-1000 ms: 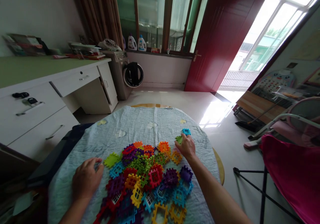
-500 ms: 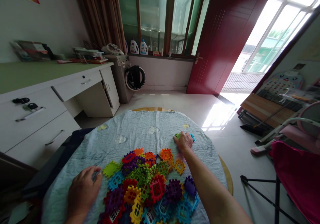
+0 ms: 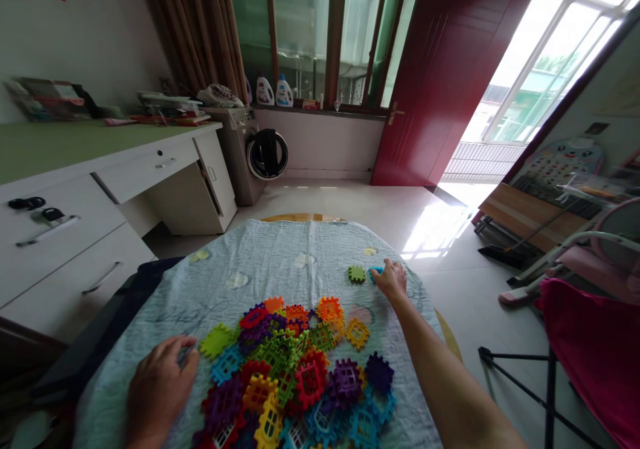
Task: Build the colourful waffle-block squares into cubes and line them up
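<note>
At the far right of the round cloth-covered table, my right hand [image 3: 393, 278] has its fingers closed on a blue building block [image 3: 375, 273], partly hidden beneath them. Just left of it a green square block [image 3: 357, 274] lies flat by itself. My left hand [image 3: 163, 379] rests on the cloth [image 3: 270, 255] at the near left, thumb and fingers apart, holding nothing. Between my arms spreads a pile of notched plastic blocks [image 3: 310, 379] in several colours. Closest to my left hand are a lime block [image 3: 218, 340] and a light blue windowed block [image 3: 227, 364].
A white desk [image 3: 60, 159] with drawers stands on the left, beside a washing machine [image 3: 240, 162] with its door open. The red door [image 3: 445, 82] is at the back right. A pink chair [image 3: 590, 355] and its black legs stand right of the table.
My right hand has moved slightly right, off the green block, which now shows fully, and onto the blue one. My left hand stays in place while the view shifts slightly.
</note>
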Demonstrator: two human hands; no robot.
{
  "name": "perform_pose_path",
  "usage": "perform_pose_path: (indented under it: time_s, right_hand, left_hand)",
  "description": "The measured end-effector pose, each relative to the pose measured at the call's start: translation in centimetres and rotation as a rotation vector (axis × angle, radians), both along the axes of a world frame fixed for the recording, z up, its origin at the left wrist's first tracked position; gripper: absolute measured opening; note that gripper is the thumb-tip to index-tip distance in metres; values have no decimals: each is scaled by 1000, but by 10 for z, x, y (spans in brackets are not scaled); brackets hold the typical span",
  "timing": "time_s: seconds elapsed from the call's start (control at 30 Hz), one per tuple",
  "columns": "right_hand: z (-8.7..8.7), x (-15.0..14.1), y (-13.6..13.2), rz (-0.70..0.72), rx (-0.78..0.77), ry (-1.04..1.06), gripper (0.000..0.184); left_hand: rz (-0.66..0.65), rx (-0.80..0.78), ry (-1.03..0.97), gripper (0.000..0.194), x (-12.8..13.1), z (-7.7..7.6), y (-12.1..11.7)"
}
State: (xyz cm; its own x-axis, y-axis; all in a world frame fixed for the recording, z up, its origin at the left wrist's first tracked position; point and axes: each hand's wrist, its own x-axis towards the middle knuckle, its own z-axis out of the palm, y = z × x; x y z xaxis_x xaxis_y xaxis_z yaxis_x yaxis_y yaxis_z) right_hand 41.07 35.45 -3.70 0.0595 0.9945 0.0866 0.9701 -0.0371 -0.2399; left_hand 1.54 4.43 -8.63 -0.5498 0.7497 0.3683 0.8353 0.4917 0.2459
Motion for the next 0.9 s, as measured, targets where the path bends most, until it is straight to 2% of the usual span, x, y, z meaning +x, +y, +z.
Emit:
perform_pose_path:
  time_s: [0.13,0.27,0.7,0.9]
  right_hand:
    - [-14,1,-1,23,-15,-7,53]
    - [-21,-4,-2,45,1,-8,48]
    - [-25,-3,-3,74,-14,32,44]
    - [-24,-3,0,19,-2,37,45]
  left_hand:
    - [-7,19,-4,34,0,0,0]
    - [-11,31,-12,32,1,0,0]
    - [-25,30,13,32,-1,-2,-1]
    - [-30,24,19,32,-1,-2,-1]
